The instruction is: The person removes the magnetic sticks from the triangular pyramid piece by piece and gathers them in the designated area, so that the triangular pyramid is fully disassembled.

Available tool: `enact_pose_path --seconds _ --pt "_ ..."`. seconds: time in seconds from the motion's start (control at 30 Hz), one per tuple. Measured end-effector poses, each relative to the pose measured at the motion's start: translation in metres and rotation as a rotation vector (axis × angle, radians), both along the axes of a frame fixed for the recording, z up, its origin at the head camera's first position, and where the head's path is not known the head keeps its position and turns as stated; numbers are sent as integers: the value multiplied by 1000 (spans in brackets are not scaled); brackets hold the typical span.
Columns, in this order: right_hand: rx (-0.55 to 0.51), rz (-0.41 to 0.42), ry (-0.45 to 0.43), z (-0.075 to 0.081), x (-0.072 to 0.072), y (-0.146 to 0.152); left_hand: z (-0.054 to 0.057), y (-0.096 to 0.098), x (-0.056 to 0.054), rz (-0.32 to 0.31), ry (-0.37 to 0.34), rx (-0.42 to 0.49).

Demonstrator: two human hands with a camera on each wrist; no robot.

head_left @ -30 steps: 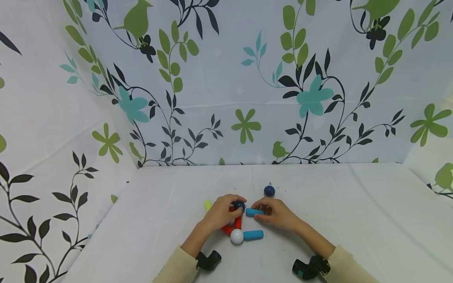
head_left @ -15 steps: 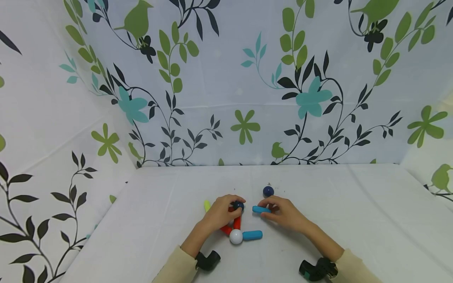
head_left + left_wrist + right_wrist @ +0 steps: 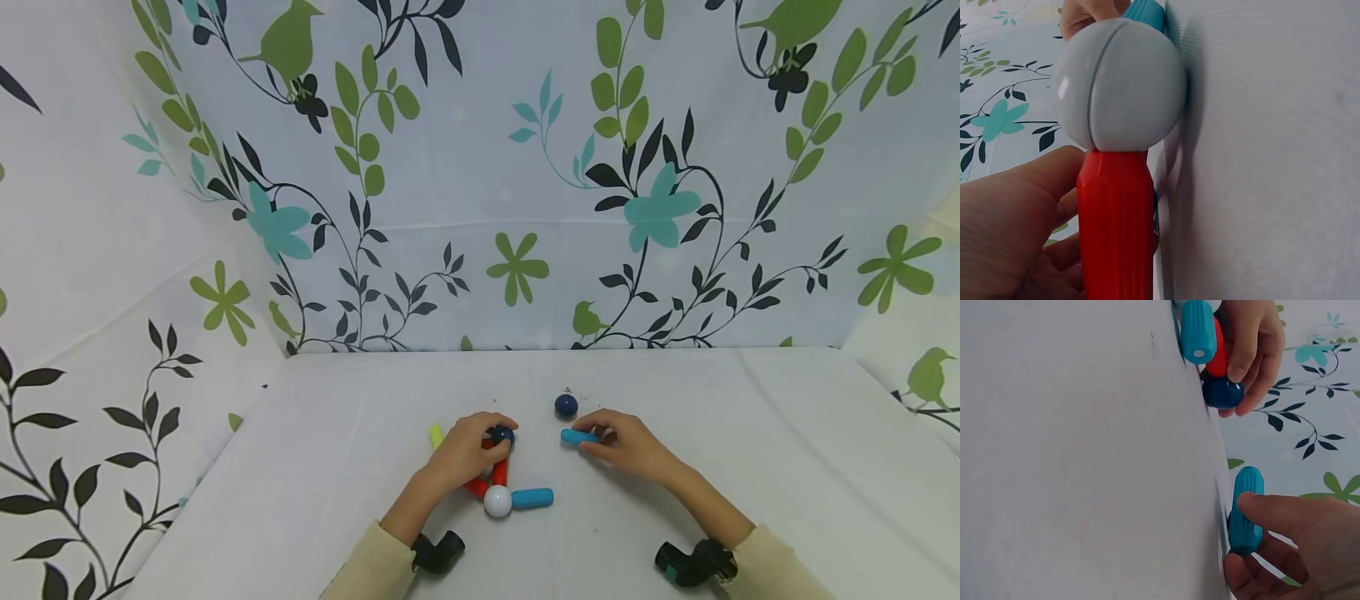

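My left hand (image 3: 467, 454) pinches a dark blue ball (image 3: 1224, 392) at the far corner of a joined piece made of rods and balls. That piece has red rods (image 3: 500, 472), a white ball (image 3: 497, 502) at its near corner, a blue rod (image 3: 532, 498) pointing right from it, and a yellow-green rod (image 3: 437, 435) partly hidden behind the hand. To the right, my right hand (image 3: 630, 446) holds a loose blue rod (image 3: 1247, 512) between thumb and fingers, apart from the joined piece. The left palm hides part of the red rods in the head view.
A second dark blue ball (image 3: 566, 406) lies on the white table (image 3: 375, 400) beyond the right hand. Both wrists carry black camera mounts (image 3: 438, 552). A leaf-patterned cloth (image 3: 450, 167) hangs behind the table's far edge.
My right hand has moved to the right with the loose blue rod, away from the joined piece. The left hand keeps its hold on the dark blue ball.
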State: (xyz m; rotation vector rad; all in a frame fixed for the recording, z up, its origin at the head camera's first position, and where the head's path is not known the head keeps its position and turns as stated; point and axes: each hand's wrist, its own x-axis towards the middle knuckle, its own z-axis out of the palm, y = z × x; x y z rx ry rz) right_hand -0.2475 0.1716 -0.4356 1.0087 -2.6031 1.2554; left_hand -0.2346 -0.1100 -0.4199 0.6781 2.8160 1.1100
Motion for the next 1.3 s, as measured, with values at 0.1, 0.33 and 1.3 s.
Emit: enact_pose_path --seconds 0.1,0.33,1.3 --pt "16 -30 -17 2 -1 5 1 0 0 -2 0 1" --pt "30 -94 -17 1 -7 17 2 -1 -1 -1 0 -2" --pt "99 -231 -20 -3 -43 27 0 -1 0 0 -14 4"
